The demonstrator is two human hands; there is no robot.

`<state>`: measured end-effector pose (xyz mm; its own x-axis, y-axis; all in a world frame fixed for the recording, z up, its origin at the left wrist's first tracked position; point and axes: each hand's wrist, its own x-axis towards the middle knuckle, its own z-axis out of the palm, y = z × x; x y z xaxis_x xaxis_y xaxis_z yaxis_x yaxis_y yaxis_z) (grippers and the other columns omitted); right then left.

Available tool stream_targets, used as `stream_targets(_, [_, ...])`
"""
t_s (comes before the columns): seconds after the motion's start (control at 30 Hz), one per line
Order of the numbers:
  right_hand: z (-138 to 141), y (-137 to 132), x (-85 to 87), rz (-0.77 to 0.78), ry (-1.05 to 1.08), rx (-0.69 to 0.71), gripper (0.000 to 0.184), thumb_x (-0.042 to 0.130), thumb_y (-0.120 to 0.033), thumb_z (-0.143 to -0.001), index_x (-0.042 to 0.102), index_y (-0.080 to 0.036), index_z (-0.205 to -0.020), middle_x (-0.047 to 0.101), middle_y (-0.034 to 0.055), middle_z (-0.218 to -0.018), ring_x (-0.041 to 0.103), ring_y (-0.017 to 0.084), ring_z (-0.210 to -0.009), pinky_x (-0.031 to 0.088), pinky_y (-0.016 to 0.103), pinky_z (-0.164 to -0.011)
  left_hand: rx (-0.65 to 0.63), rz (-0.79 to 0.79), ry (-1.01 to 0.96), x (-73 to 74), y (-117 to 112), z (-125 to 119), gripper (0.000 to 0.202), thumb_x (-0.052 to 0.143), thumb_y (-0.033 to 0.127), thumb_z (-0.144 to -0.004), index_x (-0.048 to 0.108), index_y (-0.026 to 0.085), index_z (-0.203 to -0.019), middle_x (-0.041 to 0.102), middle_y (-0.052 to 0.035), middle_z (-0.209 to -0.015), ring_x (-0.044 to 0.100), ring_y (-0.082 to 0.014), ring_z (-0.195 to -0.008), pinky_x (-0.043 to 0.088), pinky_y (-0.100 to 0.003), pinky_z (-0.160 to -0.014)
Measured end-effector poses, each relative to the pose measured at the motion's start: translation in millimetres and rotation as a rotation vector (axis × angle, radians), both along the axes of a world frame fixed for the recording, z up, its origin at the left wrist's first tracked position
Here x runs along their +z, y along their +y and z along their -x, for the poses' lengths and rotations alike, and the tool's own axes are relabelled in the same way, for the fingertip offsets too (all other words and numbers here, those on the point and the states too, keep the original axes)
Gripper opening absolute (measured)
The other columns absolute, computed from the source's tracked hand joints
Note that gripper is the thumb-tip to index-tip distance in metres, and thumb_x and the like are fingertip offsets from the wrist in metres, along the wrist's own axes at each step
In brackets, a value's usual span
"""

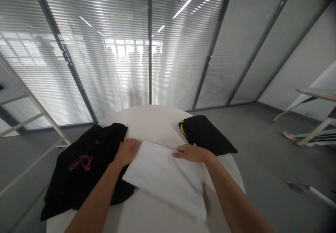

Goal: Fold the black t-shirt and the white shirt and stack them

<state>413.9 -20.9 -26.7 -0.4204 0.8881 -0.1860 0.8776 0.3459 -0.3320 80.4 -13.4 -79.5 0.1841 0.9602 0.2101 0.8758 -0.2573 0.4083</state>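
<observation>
A folded white cloth (168,177) lies at a slant on the round white table (154,121), its front edge towards me. My left hand (127,151) is at the cloth's far left corner, fingers bent and closed on it, right beside the black garment. With thumb and fingers, my right hand (190,153) pinches the far right part of the cloth. To the left spreads a black garment (97,170) with a pink print, partly under my left forearm. Beyond my right hand rests a folded black garment (207,135) with a yellow stripe.
A white metal rack frame (39,110) stands on the left. Glass panels with blinds (126,75) rise behind the table. At the right are another table (317,93) and a person's striped trouser leg (322,136). Dark cable-like items (295,187) lie on the floor.
</observation>
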Motion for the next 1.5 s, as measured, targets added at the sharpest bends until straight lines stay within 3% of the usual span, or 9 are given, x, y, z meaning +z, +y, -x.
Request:
stream_targets(0.1, [18.4, 14.0, 1.3, 0.126, -0.010, 0.112, 0.050, 0.045, -0.062, -0.088, 0.074, -0.021, -0.092, 0.074, 0.0087, -0.096, 0.068, 0.025, -0.085, 0.050, 0.032, -0.071, 0.006, -0.009, -0.013, -0.3, 0.9, 0.9, 0.034, 0.040, 0.036, -0.095, 0.071, 0.025, -0.105, 0.068, -0.0046, -0.118, 0.057, -0.0240, -0.113, 0.040, -0.042, -0.100])
stream_targets(0.2, [49.6, 28.0, -1.1, 0.083, 0.037, 0.068, 0.049, 0.044, -0.059, -0.090, 0.070, -0.020, -0.103, 0.072, 0.0100, -0.106, 0.067, 0.026, -0.094, 0.049, 0.034, -0.078, 0.010, -0.022, -0.033, -0.3, 0.8, 1.0, 0.031, 0.043, 0.032, -0.092, 0.072, 0.025, -0.101, 0.069, -0.0039, -0.116, 0.058, -0.0235, -0.113, 0.041, -0.041, -0.101])
stream_targets(0.33, [88.6, 36.0, -1.7, 0.118, 0.025, 0.022, 0.064, 0.044, -0.067, -0.087, 0.065, -0.014, -0.118, 0.068, 0.0165, -0.119, 0.065, 0.030, -0.104, 0.048, 0.038, -0.085, -0.006, -0.039, -0.073, -1.0, 2.0, 2.6, 0.030, 0.044, 0.028, -0.090, 0.073, 0.024, -0.097, 0.071, -0.0038, -0.109, 0.061, -0.0221, -0.108, 0.043, -0.037, -0.100])
stream_targets(0.5, [93.9, 30.9, 11.6, 0.245, 0.108, 0.129, 0.069, 0.046, -0.070, -0.085, 0.066, -0.013, -0.119, 0.068, 0.0154, -0.119, 0.066, 0.028, -0.102, 0.049, 0.035, -0.086, -0.015, -0.073, -0.169, -5.1, 6.3, 7.2, 0.032, 0.042, 0.027, -0.091, 0.072, 0.022, -0.097, 0.072, -0.0044, -0.106, 0.063, -0.0205, -0.105, 0.045, -0.034, -0.100])
stream_targets(0.67, [76.8, 13.7, 21.2, 0.159, 0.361, 0.252, 0.049, 0.041, -0.057, -0.095, 0.065, -0.021, -0.116, 0.071, 0.0051, -0.114, 0.065, 0.022, -0.101, 0.047, 0.030, -0.089, 0.043, -0.106, -0.170, -9.9, 10.3, 11.5, 0.031, 0.041, 0.024, -0.091, 0.071, 0.020, -0.099, 0.070, -0.0079, -0.106, 0.060, -0.0225, -0.105, 0.045, -0.039, -0.098])
stream_targets(0.83, [62.1, -7.0, 37.9, -0.002, 0.346, 0.168, 0.043, 0.038, -0.054, -0.097, 0.064, -0.022, -0.109, 0.071, 0.0047, -0.107, 0.064, 0.022, -0.096, 0.047, 0.031, -0.086, 0.031, -0.088, -0.029, -7.3, 5.4, 10.8, 0.029, 0.046, 0.021, -0.089, 0.070, 0.018, -0.105, 0.067, -0.0106, -0.110, 0.058, -0.0248, -0.103, 0.044, -0.041, -0.095])
stream_targets(1.03, [21.5, -17.3, 76.6, -0.184, 0.381, -0.031, 0.042, 0.040, -0.054, -0.097, 0.064, -0.022, -0.110, 0.071, 0.0049, -0.105, 0.064, 0.025, -0.097, 0.047, 0.034, -0.086, 0.057, -0.074, 0.088, -7.4, 1.2, 5.2, 0.028, 0.048, 0.023, -0.088, 0.070, 0.020, -0.104, 0.065, -0.0085, -0.112, 0.054, -0.0262, -0.111, 0.040, -0.040, -0.098])
stream_targets(1.3, [-59.6, 15.0, 125.9, -0.423, 0.545, -0.397, 0.042, 0.055, -0.056, -0.088, 0.066, -0.018, -0.099, 0.069, 0.0038, -0.080, 0.063, 0.019, -0.069, 0.048, 0.028, -0.062, 0.069, -0.059, 0.123, -7.2, 2.7, 5.0, 0.030, 0.047, 0.019, -0.086, 0.069, 0.022, -0.106, 0.064, -0.0068, -0.114, 0.054, -0.0247, -0.109, 0.040, -0.039, -0.098])
stream_targets(1.5, [-115.6, 45.3, 129.5, -0.246, 0.755, -0.605, 0.047, 0.061, -0.050, -0.087, 0.064, -0.010, -0.111, 0.072, 0.0162, -0.089, 0.062, 0.018, -0.065, 0.046, 0.029, -0.058, 0.077, -0.056, 0.120, -8.6, 4.4, 4.9, 0.030, 0.048, 0.019, -0.086, 0.070, 0.022, -0.106, 0.064, -0.0059, -0.114, 0.052, -0.0240, -0.109, 0.039, -0.037, -0.098])
